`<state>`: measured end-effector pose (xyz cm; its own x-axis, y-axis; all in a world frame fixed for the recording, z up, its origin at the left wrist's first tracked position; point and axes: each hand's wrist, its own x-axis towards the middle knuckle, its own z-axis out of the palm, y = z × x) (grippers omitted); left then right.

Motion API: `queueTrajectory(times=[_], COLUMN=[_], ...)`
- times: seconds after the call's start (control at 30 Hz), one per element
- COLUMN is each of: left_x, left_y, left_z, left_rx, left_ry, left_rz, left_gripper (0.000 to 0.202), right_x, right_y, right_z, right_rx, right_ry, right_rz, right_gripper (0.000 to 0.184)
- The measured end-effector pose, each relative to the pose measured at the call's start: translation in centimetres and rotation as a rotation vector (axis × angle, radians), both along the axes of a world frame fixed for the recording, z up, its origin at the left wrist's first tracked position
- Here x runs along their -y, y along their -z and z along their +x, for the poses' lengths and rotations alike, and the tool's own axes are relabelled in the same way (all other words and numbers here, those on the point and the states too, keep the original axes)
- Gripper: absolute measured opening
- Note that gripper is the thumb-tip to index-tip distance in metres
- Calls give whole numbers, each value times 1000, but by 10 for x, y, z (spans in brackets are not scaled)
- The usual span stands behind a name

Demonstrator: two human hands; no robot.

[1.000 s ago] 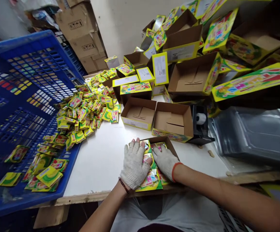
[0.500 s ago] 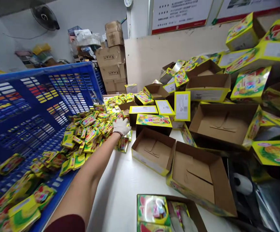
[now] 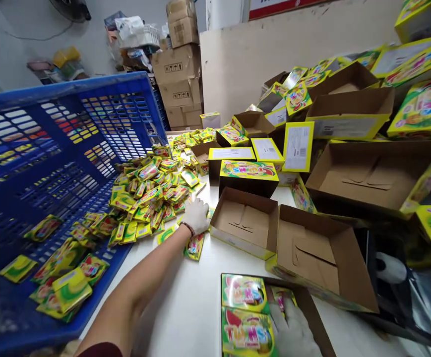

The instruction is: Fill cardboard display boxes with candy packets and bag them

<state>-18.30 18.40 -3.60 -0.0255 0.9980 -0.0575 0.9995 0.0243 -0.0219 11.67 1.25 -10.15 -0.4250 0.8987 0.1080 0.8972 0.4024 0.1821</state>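
My left hand (image 3: pixel 196 216), in a white glove, reaches out over the white table at the near edge of a heap of small yellow-green packets (image 3: pixel 146 198). Its fingers curl down over several packets, with one packet (image 3: pixel 194 247) showing below the palm; the fingertips are hidden. Down at the front, my gloved right hand (image 3: pixel 293 329) lies inside an open carton (image 3: pixel 315 317), fingers stretched and apart. They rest against a small packet (image 3: pixel 282 299) there. Larger "TWINS" printed packs (image 3: pixel 245 333) fill the carton's left side.
A blue plastic crate (image 3: pixel 62 91) lies tipped on the left, packets spilling from it. Empty display cartons (image 3: pixel 245 225) stand at centre right, with many more piled behind. A dark device with a white roll (image 3: pixel 391 267) is at right. Brown cardboard boxes (image 3: pixel 176 67) are stacked at the back.
My left hand has moved nearer to me, and the packets under it have slid along. My right hand stays in the front carton. The view has tilted down.
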Motion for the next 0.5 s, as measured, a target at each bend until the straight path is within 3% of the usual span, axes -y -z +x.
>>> queueTrajectory(times=[0.17, 0.33, 0.4, 0.5], left_x=[99, 172, 200, 237], left_y=[7, 15, 14, 10], left_z=[21, 15, 15, 31], left_rx=[29, 139, 185, 231], left_ry=[4, 7, -103, -372], left_rz=[32, 38, 70, 130], left_gripper=[48, 54, 51, 42], right_x=[-7, -10, -9, -9], right_y=[-40, -70, -72, -69], right_z=[-4, -9, -10, -10], right_rx=[92, 116, 106, 82], right_ry=[-4, 48, 56, 30], right_rz=[-289, -458, -459, -443], right_gripper=[61, 58, 56, 53])
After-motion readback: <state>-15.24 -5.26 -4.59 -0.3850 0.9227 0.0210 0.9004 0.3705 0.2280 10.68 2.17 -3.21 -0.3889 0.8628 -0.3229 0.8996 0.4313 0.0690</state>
